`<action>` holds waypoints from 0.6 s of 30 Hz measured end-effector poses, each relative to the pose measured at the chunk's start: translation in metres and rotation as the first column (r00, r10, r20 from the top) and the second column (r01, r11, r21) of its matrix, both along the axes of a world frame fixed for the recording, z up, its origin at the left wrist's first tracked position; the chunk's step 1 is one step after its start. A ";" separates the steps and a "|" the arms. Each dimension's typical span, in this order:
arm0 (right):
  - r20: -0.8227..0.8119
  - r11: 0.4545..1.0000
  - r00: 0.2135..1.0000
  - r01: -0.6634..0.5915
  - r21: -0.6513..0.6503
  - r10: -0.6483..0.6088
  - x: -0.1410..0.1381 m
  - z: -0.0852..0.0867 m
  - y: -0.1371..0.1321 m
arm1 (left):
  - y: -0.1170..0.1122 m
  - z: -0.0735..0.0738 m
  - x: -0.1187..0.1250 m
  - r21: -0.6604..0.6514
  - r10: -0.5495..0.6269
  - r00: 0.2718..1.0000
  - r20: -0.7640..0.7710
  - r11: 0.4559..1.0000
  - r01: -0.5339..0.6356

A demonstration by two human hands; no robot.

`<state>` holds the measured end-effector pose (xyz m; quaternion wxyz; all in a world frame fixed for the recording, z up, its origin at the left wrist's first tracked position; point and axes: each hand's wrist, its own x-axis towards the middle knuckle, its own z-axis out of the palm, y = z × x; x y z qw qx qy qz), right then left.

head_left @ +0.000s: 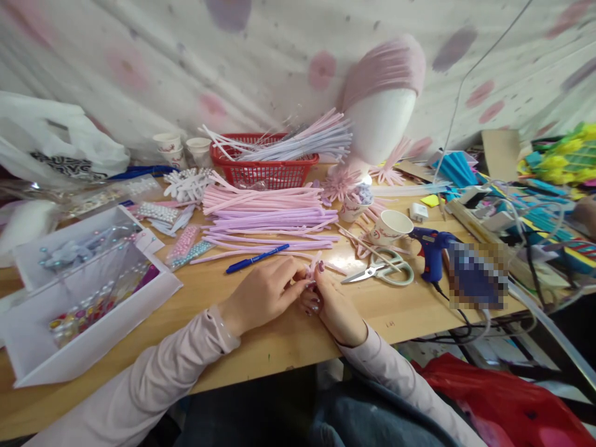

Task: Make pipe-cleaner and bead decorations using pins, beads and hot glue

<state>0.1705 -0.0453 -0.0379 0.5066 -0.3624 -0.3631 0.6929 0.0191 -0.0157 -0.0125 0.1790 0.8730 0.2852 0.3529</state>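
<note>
My left hand (267, 290) and my right hand (331, 305) meet over the wooden table (261, 347), both pinched on a small pink pipe cleaner piece (313, 268) between the fingertips. A blue pen (257, 258) lies just beyond my left hand. A heap of pink and lilac pipe cleaners (270, 217) lies behind it. Scissors (382, 270) rest to the right of my right hand.
A red basket (265, 166) of pipe cleaners stands at the back beside a white mannequin head (382, 121) in a pink cap. Paper cups (392, 226), a blue glue gun (431, 248), white bead boxes (88, 292) at left, cables and coloured paper at right.
</note>
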 end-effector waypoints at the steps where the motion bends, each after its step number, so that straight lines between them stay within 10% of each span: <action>1: 0.004 1.000 1.000 0.001 0.000 -0.001 0.000 0.000 0.000 | 0.000 0.000 0.000 0.026 0.000 1.000 -0.010 1.000 0.000; 12: 0.304 0.978 0.952 -0.035 0.204 -0.029 0.005 -0.003 -0.001 | -0.001 -0.001 0.004 0.279 0.119 0.969 -0.218 0.959 -0.055; 18: 0.577 0.919 0.814 -0.174 0.354 -0.068 0.010 0.010 -0.003 | -0.002 -0.001 0.000 0.137 0.087 0.975 -0.202 0.989 -0.060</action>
